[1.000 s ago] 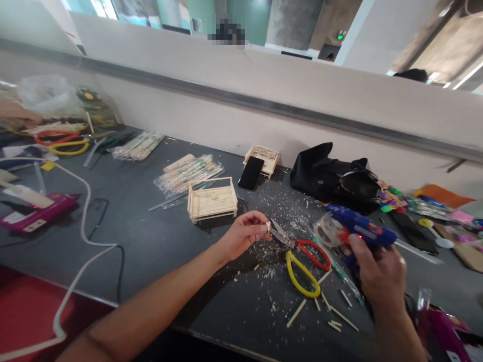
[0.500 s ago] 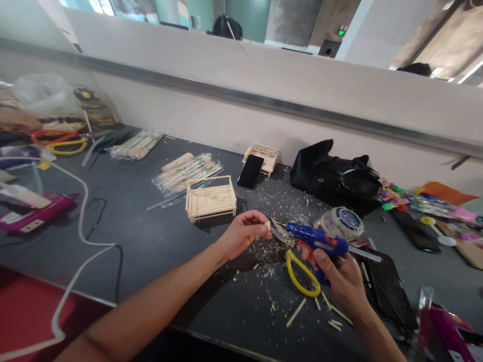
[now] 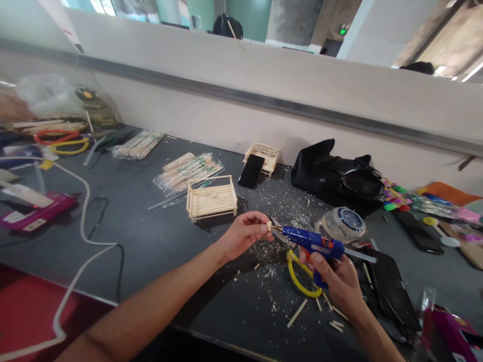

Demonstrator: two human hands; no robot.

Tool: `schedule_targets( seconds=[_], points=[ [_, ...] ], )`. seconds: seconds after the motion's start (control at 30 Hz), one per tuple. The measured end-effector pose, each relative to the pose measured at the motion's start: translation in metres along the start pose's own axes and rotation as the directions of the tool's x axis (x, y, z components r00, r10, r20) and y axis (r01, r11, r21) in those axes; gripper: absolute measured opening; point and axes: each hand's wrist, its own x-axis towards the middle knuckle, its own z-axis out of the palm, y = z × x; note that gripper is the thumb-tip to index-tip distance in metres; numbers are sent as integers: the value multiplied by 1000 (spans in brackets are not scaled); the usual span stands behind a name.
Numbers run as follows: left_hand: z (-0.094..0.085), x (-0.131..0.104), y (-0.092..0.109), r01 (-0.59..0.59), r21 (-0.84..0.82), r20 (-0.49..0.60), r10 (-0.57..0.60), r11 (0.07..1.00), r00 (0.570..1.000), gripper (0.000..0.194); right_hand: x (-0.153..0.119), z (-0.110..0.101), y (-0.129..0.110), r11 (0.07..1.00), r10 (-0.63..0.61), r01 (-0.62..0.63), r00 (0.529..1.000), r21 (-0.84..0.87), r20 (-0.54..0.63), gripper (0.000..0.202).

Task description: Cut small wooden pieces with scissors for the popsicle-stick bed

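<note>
Between the thumb and fingers of my left hand (image 3: 247,234) is a small pale wooden piece (image 3: 269,226). My right hand (image 3: 337,276) is wrapped round the grip of a blue hot glue gun (image 3: 311,239), a clear glue stick (image 3: 360,255) poking from its back. The gun's nozzle points left and is at the wooden piece; whether they touch I cannot tell. Beneath the gun lie yellow-handled scissors (image 3: 298,281), their blades partly hidden. Left of my left hand stands a small wooden-stick frame (image 3: 211,200) with tiny pieces on its slatted base.
A phone (image 3: 251,171) leans on a miniature wooden seat (image 3: 266,156). Nearby are a black bag (image 3: 332,176), a round clear container (image 3: 345,223) and bagged sticks (image 3: 192,171). Scraps litter the dark table. A white cable (image 3: 85,216) runs at left; another person's hand (image 3: 13,105) is blurred.
The glue gun in my right hand has moved slightly left and down, bringing its nozzle to the small wooden piece. My left hand stays nearly still.
</note>
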Motion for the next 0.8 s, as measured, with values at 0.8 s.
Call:
schedule_targets(
  seconds=[0.8],
  points=[
    [2, -1, -4, 48, -115, 19, -46, 992, 999, 24, 2, 11, 17, 937, 177, -190, 982, 292, 73, 44]
  ],
)
